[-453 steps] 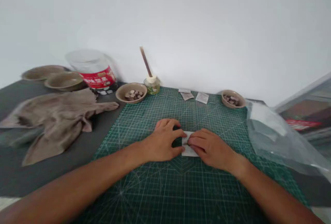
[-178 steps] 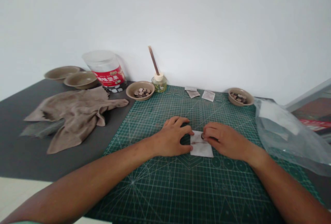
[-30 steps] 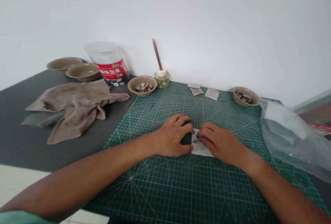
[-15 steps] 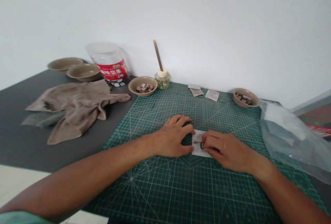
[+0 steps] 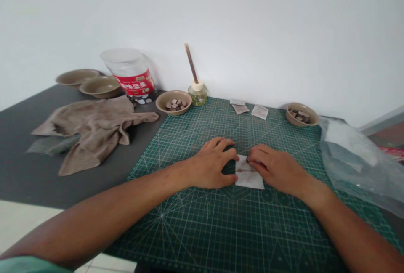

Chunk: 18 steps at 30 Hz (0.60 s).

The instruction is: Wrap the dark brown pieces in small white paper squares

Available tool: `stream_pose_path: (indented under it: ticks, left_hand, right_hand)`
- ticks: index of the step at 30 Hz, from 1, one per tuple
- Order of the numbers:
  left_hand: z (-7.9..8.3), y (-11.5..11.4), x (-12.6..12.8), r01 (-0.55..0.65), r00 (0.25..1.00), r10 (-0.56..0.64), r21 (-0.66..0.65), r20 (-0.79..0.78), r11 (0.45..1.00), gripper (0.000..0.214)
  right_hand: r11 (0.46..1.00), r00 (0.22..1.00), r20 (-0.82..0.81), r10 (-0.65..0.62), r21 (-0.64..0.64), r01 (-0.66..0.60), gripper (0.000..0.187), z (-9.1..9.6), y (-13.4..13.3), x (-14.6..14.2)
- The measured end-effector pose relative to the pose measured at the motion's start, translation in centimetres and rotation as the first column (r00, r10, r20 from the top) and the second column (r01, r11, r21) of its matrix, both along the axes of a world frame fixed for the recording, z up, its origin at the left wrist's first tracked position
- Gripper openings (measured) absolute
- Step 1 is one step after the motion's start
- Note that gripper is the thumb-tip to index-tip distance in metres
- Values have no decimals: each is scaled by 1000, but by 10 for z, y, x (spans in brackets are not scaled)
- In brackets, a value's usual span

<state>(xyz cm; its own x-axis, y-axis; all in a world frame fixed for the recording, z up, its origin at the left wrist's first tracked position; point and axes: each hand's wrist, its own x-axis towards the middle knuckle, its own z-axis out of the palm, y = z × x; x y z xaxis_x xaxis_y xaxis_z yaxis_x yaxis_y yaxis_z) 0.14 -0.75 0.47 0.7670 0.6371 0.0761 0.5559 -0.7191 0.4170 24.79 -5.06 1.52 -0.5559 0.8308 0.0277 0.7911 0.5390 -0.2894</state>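
On the green cutting mat lies a small white square, paper or cloth, with brown smudges and a line across its middle. My left hand rests flat with fingers spread, its thumb and fingertips touching the square's left edge. Over the upper right part of the square, my right hand is closed in a pinch. A small dark piece shows between its fingertips; most of it is hidden, so its kind is unclear.
Bowls of small brownish pieces stand at the back left and back right. Near the wall are several white squares, a reed diffuser and a plastic tub. A brown cloth lies left, a clear plastic bag right.
My right hand has moved from the middle of the square toward its upper edge, uncovering the lower part. My left hand stays at the left edge. The view has shifted slightly.
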Motion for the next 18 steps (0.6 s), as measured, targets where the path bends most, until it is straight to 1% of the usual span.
stream_pose_path:
  ticks: [1,4,5,7,9,11,13,15,18]
  left_hand:
    - [0,0,0,-1,1000,1,-4,0,1000,46]
    - [0,0,0,3,1000,-3,-10,-2,1000,45]
    - [0,0,0,5,1000,-5,-8,-2,1000,45]
    - [0,0,0,2,1000,-2,-1,-4,1000,45]
    - [0,0,0,-7,1000,7,-2,-14,1000,46]
    - [0,0,1,-12,1000,11,-10,-25,1000,46]
    - [0,0,1,-8,1000,8,-13,-29,1000,45]
    - [0,1,1,-5,1000,5,-8,-27,1000,45]
    - [0,1,0,-6,1000,6,-1,-23,1000,46]
  right_hand:
    - [1000,1000,-7,14,-20,-14,15,0,1,1]
    - [991,994,-30,107,-79,-109,17,0,0,2]
    - [992,994,-36,105,-71,-107,17,0,0,3]
    - [999,998,-40,42,-27,-43,16,0,1,3]
    - [1000,999,-39,-11,-9,10,14,0,2,3]
    - [999,999,-41,16,-46,-18,13,1,1,3]
    - [991,994,-53,91,-89,-96,14,2,0,1]
    - [988,991,-59,122,-90,-127,15,1,-1,-1]
    - [999,999,-28,28,-26,-29,13,2,2,-1]
